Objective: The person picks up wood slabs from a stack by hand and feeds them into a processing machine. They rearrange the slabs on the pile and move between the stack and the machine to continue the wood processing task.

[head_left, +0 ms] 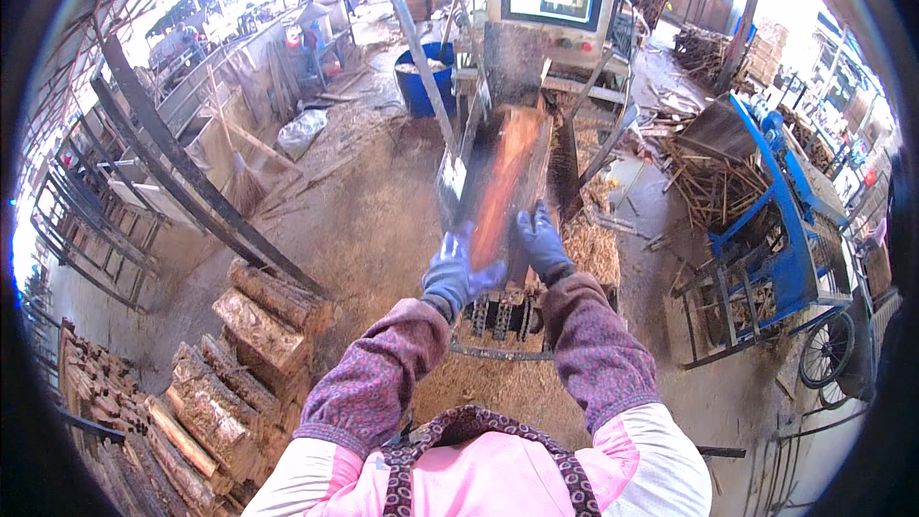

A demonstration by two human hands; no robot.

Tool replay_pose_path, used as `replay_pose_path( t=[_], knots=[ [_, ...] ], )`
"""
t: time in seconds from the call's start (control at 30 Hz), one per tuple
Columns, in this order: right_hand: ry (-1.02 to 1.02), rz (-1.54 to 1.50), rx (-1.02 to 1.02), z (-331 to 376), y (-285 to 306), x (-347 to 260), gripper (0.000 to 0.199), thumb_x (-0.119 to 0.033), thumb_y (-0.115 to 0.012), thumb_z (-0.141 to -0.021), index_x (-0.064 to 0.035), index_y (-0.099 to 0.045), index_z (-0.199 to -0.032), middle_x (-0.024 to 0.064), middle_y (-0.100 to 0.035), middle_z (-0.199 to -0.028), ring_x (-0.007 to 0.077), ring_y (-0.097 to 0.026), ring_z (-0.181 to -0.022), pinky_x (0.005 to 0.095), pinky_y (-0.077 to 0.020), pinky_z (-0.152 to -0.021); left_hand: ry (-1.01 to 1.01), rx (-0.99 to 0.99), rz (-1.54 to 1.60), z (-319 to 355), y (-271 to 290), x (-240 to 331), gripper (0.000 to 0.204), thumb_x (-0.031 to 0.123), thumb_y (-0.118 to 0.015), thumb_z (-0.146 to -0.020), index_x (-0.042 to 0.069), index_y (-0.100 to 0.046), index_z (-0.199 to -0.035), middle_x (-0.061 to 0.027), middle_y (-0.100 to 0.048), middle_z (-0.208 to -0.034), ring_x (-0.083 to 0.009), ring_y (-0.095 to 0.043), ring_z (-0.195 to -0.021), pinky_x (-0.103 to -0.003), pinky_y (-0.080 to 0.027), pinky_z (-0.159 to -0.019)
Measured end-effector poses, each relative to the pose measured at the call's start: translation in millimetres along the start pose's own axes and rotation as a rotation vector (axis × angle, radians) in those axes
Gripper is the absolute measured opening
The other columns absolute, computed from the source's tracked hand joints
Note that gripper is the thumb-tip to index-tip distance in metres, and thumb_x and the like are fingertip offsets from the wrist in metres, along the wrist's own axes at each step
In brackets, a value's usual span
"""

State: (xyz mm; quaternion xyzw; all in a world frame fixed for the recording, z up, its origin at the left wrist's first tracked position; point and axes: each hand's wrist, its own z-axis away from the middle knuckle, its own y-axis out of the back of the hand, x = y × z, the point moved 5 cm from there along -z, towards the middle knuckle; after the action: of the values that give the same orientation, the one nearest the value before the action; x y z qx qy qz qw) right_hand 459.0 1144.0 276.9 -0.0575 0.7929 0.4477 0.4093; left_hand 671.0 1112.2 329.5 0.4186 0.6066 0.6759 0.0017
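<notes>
A reddish-brown length of split wood (505, 177) lies lengthwise on the feed bed of a machine, its outline smeared by motion. My left hand (461, 271), in a blue-grey glove, is at the near left end of the wood with thumb and fingers spread. Whether its palm presses on the wood I cannot tell. On the other side, my right hand (543, 241), gloved alike, stands beside the bed with fingers stretched forward and nothing in them. Below the hands, metal chains (503, 318) show at the bed's near end.
Ahead stands the machine's control panel (553, 2) with a lit screen. A blue tub (422, 84) is left of it. Cut logs (251, 325) are piled at lower left. On the right, a blue metal frame (766, 220) stands by wood scraps (713, 182). Sawdust covers the floor.
</notes>
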Motion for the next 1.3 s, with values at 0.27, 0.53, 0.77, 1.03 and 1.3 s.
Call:
replay_pose_path(
  t=[0.27,0.53,0.77,1.03,1.3],
  knots=[
    [0.179,0.251,-0.020,67.8,23.9,-60.9,0.077,-0.053,-0.052,-0.089,0.0097,-0.042,-0.133,0.0294,-0.047,-0.133,0.0405,-0.044,-0.126,0.0405,-0.0325,-0.109,0.091,-0.415,-0.367,-21.9,33.9,11.5,0.112,0.073,-0.064,-0.064,0.004,-0.028,-0.144,-0.0259,-0.064,-0.110,-0.0406,-0.062,-0.103,-0.046,-0.049,-0.087],
    [-0.217,-0.422,-0.214,85.1,42.6,-12.5,0.024,-0.020,-0.062,-0.091,-0.0010,-0.061,-0.105,0.0098,-0.065,-0.094,0.0183,-0.059,-0.081,0.0320,-0.0494,-0.071,-0.291,-0.503,-0.043,19.3,33.6,59.3,0.074,0.067,-0.062,-0.071,0.014,-0.051,-0.122,-0.0209,-0.068,-0.088,-0.0417,-0.065,-0.083,-0.050,-0.050,-0.072],
    [-0.302,-0.553,-0.422,276.6,2.2,-103.3,0.022,-0.020,-0.068,-0.087,-0.0032,-0.056,-0.081,0.0043,-0.064,-0.082,0.0152,-0.059,-0.071,0.0311,-0.0485,-0.062,0.094,-0.444,0.693,77.6,19.9,-77.7,0.073,0.059,-0.075,-0.068,0.001,-0.062,-0.110,-0.0169,-0.067,-0.106,-0.0302,-0.065,-0.094,-0.043,-0.049,-0.080],
    [1.050,0.077,-0.732,305.8,-73.0,-361.5,0.064,-0.036,-0.076,-0.071,-0.0104,-0.053,-0.125,0.0191,-0.051,-0.131,0.0392,-0.047,-0.121,0.0567,-0.0294,-0.103,0.190,-0.255,0.241,295.2,156.7,-249.8,0.040,0.044,-0.071,-0.068,0.012,-0.064,-0.092,-0.0168,-0.066,-0.081,-0.0383,-0.063,-0.078,-0.047,-0.048,-0.067],
    [0.839,-0.056,-1.236,387.5,-301.9,-372.0,0.035,-0.032,-0.078,-0.074,-0.0103,-0.065,-0.098,0.0109,-0.067,-0.081,0.0283,-0.065,-0.074,0.0362,-0.0513,-0.066,0.220,0.013,-0.214,414.8,283.1,-373.4,0.039,0.025,-0.067,-0.071,0.013,-0.061,-0.107,-0.0136,-0.065,-0.093,-0.0312,-0.063,-0.091,-0.047,-0.046,-0.082]
  ],
)
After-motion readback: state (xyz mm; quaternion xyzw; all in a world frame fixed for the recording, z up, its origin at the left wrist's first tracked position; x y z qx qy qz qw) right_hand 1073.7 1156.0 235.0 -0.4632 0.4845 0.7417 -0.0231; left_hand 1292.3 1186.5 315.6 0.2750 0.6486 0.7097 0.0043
